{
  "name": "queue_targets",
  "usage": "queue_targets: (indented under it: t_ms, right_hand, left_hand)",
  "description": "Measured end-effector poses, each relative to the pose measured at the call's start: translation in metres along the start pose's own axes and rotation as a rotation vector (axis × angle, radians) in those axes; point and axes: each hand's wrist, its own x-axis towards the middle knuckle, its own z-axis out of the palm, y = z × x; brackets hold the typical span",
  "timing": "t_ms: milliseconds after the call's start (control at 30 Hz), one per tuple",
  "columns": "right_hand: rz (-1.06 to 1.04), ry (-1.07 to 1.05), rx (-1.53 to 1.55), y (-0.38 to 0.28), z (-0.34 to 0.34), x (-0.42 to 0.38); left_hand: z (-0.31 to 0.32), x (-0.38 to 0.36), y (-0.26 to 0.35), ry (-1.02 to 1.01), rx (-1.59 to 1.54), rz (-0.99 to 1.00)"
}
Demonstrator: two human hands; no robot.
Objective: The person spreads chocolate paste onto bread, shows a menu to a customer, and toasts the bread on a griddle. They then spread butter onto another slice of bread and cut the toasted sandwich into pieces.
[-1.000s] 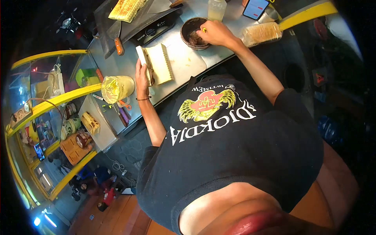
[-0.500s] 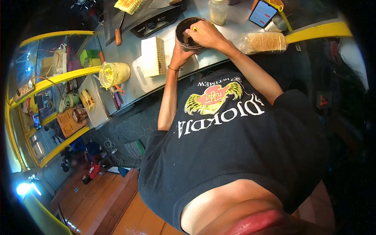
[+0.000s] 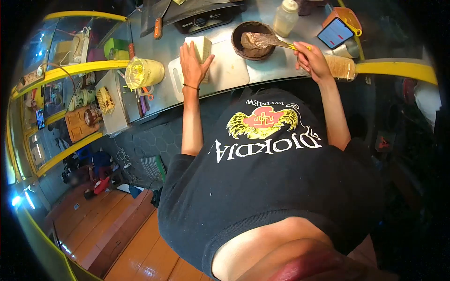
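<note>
My left hand (image 3: 193,65) lies with its fingers stretched against the side of a pale block of bread (image 3: 202,46), thumb spread near its front. The bread stands on a white cutting board (image 3: 232,72). In my right hand (image 3: 313,62) is the yellow handle of a spatula (image 3: 258,40), its broad end coated in brown spread. This end is over the mouth of a dark round bowl (image 3: 249,55) smeared with the same spread, which rests on the metal counter. Close to the right hand is a bagged loaf (image 3: 341,68), partly hidden by it.
Behind the bowl stands a jar with a white lid (image 3: 286,18). A phone (image 3: 335,33) leans at the right. A tub with yellow smears (image 3: 146,73) sits at the left. At the back are a black griddle (image 3: 201,21) and an orange-handled tool (image 3: 158,29).
My left hand has let go of the bowl and moved left onto the bread. The bowl now rests on the counter, and my right hand has drawn back rightward with the spatula.
</note>
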Motion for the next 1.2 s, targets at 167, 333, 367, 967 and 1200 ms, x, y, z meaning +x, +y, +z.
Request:
queue_targets:
  t_ms: [167, 333, 367, 967, 1200]
  right_hand:
    - [0.021, -0.242, -0.015, 0.004, 0.059, -0.007]
    - [-0.094, -0.126, -0.286, 0.051, 0.135, 0.023]
    - [-0.097, -0.070, -0.423, 0.057, 0.149, 0.030]
    - [-0.035, -0.293, -0.666, 0.082, 0.214, 0.077]
    - [-0.010, -0.257, -0.502, 0.092, 0.227, 0.064]
  left_hand:
    - [-0.008, 0.003, -0.049, -0.149, -0.088, 0.004]
    - [-0.021, 0.007, -0.090, -0.278, -1.113, -0.387]
    - [-0.026, 0.006, -0.106, -0.372, -1.325, -0.581]
    - [-0.018, -0.001, -0.154, -0.659, -2.068, -0.732]
    - [-0.016, -0.002, -0.162, -0.730, -2.118, -0.721]
